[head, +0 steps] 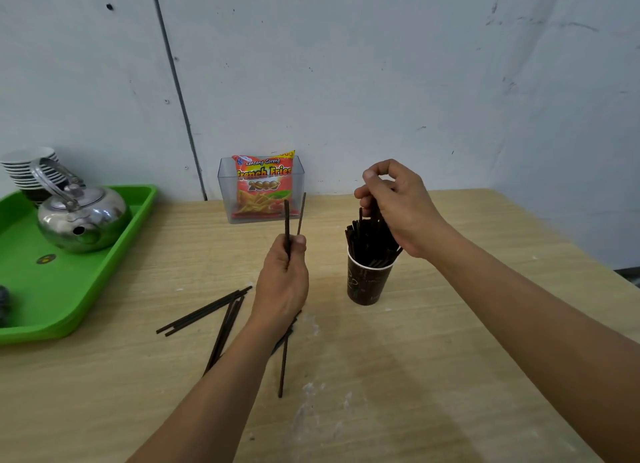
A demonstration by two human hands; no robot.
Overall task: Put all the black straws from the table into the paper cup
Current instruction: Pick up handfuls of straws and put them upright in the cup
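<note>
1. Tray (114,241), green, sits at the left edge of the frame, carrying a steel kettle (81,220) and stacked cups (24,166).
2. Loose straws (204,312) lie crossed on the table (450,324), lower left of centre; one more straw (282,365) runs down beside the left forearm.
3. Left hand (282,279), at centre frame, curls its fingers round two straws (286,220) held upright in front of a snack packet (265,185) in a clear box.
4. Paper cup (369,282), right of centre, stands upright, crowded with a bundle (367,241) of black straws. The right hand (394,206) is above it, its fingers curled round the bundle's tops.
5. Risk: the cup looks light and top-heavy, so a sideways pull from the right hand, or forcing the two straws into the packed bundle, could tip it and spill everything. The left forearm, hanging over the loose straws, could also scatter them.
</note>
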